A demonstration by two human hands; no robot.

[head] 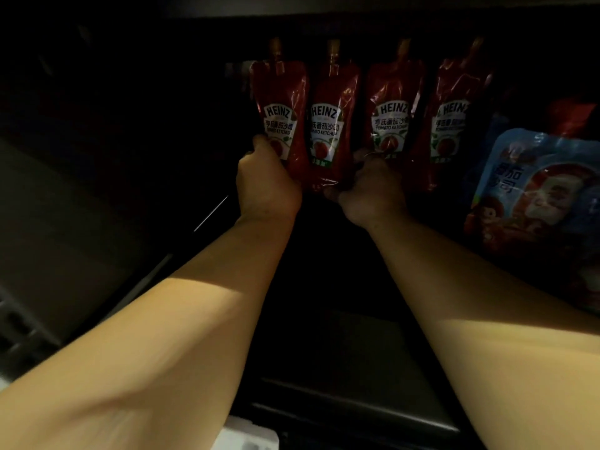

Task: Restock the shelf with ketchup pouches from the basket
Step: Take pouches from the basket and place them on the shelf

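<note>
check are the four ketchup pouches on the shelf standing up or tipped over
Upright: all four ketchup pouches stand spout-up, labels forward, the right ones leaning slightly.

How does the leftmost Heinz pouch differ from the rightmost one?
The leftmost pouch is gripped at its lower edge by the left hand; no hand touches the rightmost pouch. The leftmost stands nearly upright; the rightmost leans right. The leftmost overlaps its neighbour. Both are red Heinz tomato ketchup pouches with top spouts.

Left hand (264, 186) fingers hidden behind leftmost ketchup pouch (281, 108). Right hand (370, 186) fingers lost in shadow. Blue packet (535, 190) cut off at right edge. Shelf (350, 401) mostly dark.
</note>
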